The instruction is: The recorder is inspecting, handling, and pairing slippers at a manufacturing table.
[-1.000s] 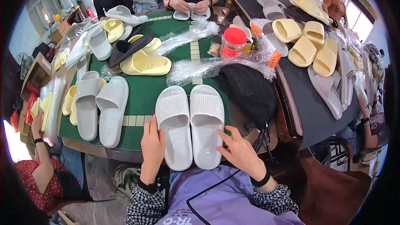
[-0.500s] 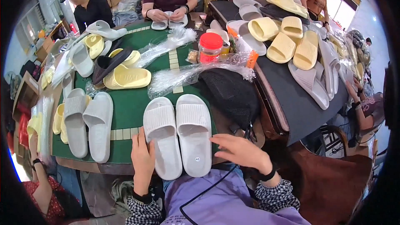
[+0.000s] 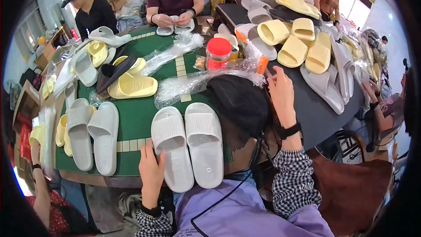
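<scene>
A pair of grey slide slippers lies side by side at the table's near edge, toes pointing away from me. Along the outer side of the left slipper is my left hand, its fingers apart and close against the edge. The right slipper has a small round white sticker on its insole and no hand on it. My right hand is stretched out past the black mesh bag, fingers apart. Its fingertips are near an orange-ended packet and the end of a bundle of clear plastic strands.
Another grey pair stands to the left on the green table. Yellow and dark slippers lie beyond it. A red-lidded jar is at the centre back. Slippers cover the dark table at right. Several people sit around.
My right hand has left the right slipper's side and moved forward and right, toward the strand bundle's end. My left hand stays by the left slipper.
</scene>
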A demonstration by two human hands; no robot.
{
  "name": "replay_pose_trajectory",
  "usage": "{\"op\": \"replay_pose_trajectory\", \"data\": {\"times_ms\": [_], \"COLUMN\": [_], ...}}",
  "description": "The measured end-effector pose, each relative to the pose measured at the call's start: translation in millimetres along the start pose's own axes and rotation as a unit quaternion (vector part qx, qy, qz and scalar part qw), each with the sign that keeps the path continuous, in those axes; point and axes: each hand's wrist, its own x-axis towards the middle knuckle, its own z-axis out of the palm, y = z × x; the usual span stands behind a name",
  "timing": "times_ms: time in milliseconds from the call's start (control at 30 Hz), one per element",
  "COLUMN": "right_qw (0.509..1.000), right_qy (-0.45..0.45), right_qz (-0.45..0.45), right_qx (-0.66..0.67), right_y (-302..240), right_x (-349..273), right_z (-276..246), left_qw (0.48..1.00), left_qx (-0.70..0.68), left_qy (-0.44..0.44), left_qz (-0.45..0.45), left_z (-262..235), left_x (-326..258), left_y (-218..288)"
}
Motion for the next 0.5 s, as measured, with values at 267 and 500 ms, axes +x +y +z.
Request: {"op": "replay_pose_trajectory", "data": {"times_ms": [267, 500], "right_qw": [0.993, 0.998], "right_qy": [-0.071, 0.005], "right_qz": [0.086, 0.066], "right_qx": [0.032, 0.014], "right_y": [7, 1], "right_x": [8, 7], "right_z": [19, 15], "left_qw": [1.0, 1.0], "left_qx": [0.01, 0.006], "left_qy": [0.0, 0.018], "left_qz": [-0.014, 0.008], "left_z": [4, 5], "left_x": [0, 0], "left_y": [1, -2]}}
